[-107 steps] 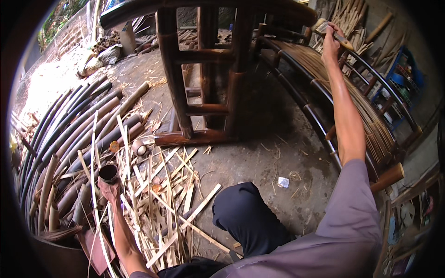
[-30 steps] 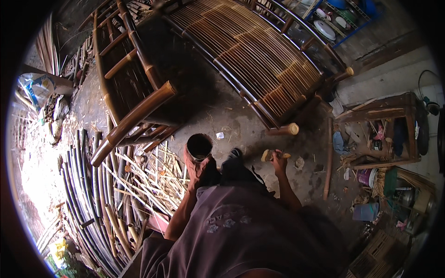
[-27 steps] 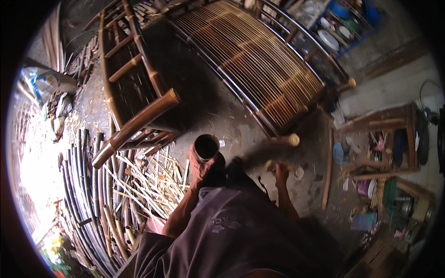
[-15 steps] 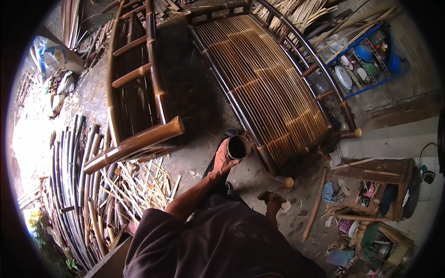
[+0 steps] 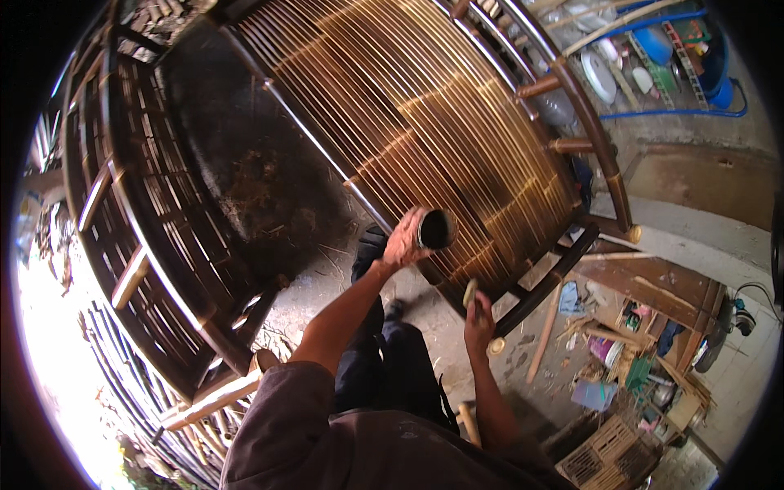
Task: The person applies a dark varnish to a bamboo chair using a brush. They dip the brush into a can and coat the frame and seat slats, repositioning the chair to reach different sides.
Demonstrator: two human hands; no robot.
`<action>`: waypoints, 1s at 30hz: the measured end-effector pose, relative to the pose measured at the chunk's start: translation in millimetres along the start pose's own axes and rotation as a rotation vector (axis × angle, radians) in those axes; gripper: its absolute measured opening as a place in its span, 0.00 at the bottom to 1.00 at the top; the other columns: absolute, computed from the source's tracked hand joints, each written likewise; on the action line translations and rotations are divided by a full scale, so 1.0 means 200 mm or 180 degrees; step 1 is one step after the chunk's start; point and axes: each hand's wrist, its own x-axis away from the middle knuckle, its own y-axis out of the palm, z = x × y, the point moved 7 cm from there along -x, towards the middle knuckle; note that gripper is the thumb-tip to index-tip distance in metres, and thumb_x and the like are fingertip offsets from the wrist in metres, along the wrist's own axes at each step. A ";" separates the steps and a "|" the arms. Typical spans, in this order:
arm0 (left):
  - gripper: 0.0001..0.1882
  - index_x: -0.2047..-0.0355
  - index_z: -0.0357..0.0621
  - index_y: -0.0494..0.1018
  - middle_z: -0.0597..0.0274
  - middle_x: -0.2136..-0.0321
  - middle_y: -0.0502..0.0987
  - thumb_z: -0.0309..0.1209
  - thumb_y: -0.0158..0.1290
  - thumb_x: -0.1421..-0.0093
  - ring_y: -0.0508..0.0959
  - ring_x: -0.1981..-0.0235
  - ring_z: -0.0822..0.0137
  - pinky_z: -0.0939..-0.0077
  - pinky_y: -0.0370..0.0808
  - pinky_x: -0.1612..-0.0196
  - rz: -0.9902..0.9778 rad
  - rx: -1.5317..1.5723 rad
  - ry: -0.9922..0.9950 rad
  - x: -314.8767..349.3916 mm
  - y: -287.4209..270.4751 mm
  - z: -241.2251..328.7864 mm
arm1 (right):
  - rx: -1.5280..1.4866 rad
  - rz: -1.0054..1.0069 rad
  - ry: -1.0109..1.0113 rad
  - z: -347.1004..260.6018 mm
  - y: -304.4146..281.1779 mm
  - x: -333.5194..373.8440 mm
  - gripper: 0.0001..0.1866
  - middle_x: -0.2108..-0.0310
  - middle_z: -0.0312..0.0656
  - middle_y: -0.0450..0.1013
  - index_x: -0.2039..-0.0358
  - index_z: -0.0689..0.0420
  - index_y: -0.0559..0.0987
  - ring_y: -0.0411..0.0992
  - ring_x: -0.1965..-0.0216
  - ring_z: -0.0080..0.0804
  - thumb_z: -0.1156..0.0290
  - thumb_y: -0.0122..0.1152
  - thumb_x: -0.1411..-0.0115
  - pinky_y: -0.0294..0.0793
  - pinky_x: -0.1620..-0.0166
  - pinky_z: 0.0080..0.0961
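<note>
My left hand (image 5: 403,238) is wrapped round a small can (image 5: 434,229) whose inside looks dark. The can is tilted above the near left edge of a glossy brown bamboo bench (image 5: 392,90) with a slatted seat. Close to the bench's near end, my right hand (image 5: 479,320) is closed on a small brush (image 5: 469,292), its pale end pointing up toward the slats. The fingers cover most of the brush. A gap separates the two hands.
A second dark bamboo bench (image 5: 122,220) stands at left, with bamboo poles (image 5: 147,400) behind it. A blue-edged rack of dishes (image 5: 653,65) is at the upper right. A wooden cabinet (image 5: 645,286), a loose stick (image 5: 545,333) and cluttered containers (image 5: 604,351) lie at right.
The view has moved closer to the slatted bench. My left hand has carried the can over the seat's edge, and my right hand has risen with the brush to the bench's near end.
</note>
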 end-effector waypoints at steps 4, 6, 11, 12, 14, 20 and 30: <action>0.53 0.37 0.39 0.53 0.46 0.40 0.60 0.33 0.70 0.62 0.57 0.36 0.45 0.59 0.56 0.33 -0.0109 -0.0020 -0.0281 -0.25 0.02 -0.19 | 0.0148 -0.0132 -0.0782 -0.37 0.26 -0.50 0.17 0.46 0.53 0.68 0.45 0.58 0.69 0.69 0.46 0.47 0.71 0.50 0.33 0.67 0.45 0.35; 0.50 0.39 0.38 0.56 0.46 0.44 0.63 0.32 0.69 0.61 0.60 0.38 0.44 0.60 0.58 0.34 0.0149 -0.0057 -0.0113 -0.34 0.08 -0.32 | 0.0463 -0.0156 -0.1153 -0.50 0.38 -0.70 0.19 0.41 0.59 0.63 0.42 0.57 0.68 0.64 0.42 0.55 0.72 0.49 0.33 0.64 0.41 0.41; 0.42 0.45 0.37 0.62 0.45 0.50 0.68 0.32 0.68 0.60 0.68 0.45 0.47 0.60 0.65 0.40 0.0314 0.0394 -0.0078 -0.58 0.13 -0.37 | 0.0814 -0.0542 -0.1622 -0.51 0.64 -1.08 0.22 0.36 0.63 0.52 0.38 0.49 0.65 0.50 0.35 0.65 0.73 0.47 0.33 0.60 0.38 0.51; 0.40 0.46 0.37 0.63 0.46 0.51 0.68 0.32 0.68 0.60 0.68 0.47 0.48 0.60 0.66 0.41 0.0373 0.0424 -0.0120 -0.60 0.16 -0.39 | 0.0895 -0.0576 -0.1728 -0.48 0.69 -1.14 0.23 0.36 0.62 0.52 0.38 0.49 0.65 0.50 0.35 0.65 0.73 0.47 0.33 0.60 0.38 0.51; 0.38 0.48 0.38 0.65 0.46 0.52 0.69 0.31 0.68 0.60 0.69 0.48 0.48 0.60 0.68 0.43 0.0496 0.0747 -0.0318 -0.63 0.21 -0.44 | 0.1096 -0.0675 -0.1826 -0.40 0.77 -1.22 0.25 0.35 0.60 0.53 0.37 0.47 0.63 0.51 0.35 0.64 0.74 0.49 0.35 0.60 0.37 0.49; 0.65 0.32 0.37 0.41 0.43 0.40 0.58 0.19 0.69 0.69 0.60 0.38 0.43 0.62 0.57 0.33 0.0517 0.0676 -0.0552 -0.53 0.36 -0.60 | 0.2013 -0.1286 -0.1803 -0.22 0.86 -1.22 0.42 0.30 0.53 0.42 0.33 0.43 0.56 0.45 0.32 0.60 0.86 0.55 0.47 0.56 0.33 0.49; 0.52 0.37 0.21 0.47 0.35 0.35 0.49 0.28 0.62 0.58 0.53 0.34 0.43 0.62 0.54 0.32 -0.0169 -0.0896 -0.1230 -0.05 0.35 -0.68 | 0.3208 -0.1339 -0.2420 -0.15 0.86 -1.17 0.41 0.30 0.57 0.40 0.30 0.47 0.46 0.44 0.31 0.56 0.82 0.49 0.40 0.55 0.32 0.42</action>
